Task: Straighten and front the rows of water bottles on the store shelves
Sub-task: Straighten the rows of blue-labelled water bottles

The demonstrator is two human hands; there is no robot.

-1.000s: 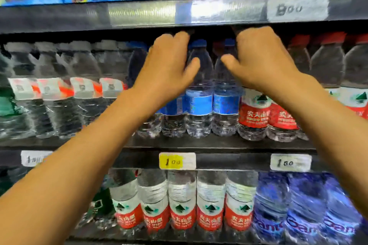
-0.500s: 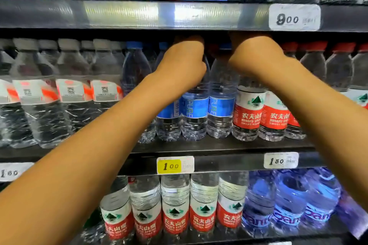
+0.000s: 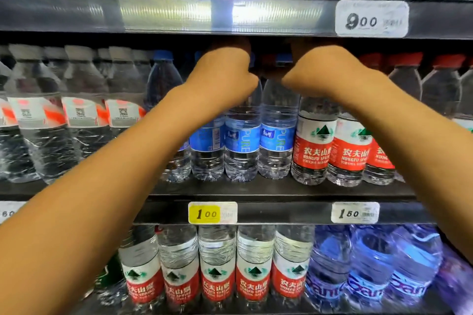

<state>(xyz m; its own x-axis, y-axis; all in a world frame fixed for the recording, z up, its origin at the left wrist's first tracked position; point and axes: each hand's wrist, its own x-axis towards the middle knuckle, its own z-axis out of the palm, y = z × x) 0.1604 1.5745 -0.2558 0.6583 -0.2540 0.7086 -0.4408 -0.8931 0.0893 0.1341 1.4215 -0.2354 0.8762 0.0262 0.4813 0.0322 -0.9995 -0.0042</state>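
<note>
The 2 blue-label bottles [image 3: 258, 133] are judged heavy and slick; necks are best gripped. Left hand [image 3: 225, 77] and right hand [image 3: 325, 71] are curled over caps; finger closure cannot be told.

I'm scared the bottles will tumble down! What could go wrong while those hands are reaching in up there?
1. Both hands, left hand and right hand, reach over the tops of the blue-label bottles. A hard tug could tip one off the shelf edge.
2. The forearms pass close to the red-label bottles, so they might get knocked crooked.
3. The fingers are hidden behind the bottle tops, so the grip may slip.
</note>
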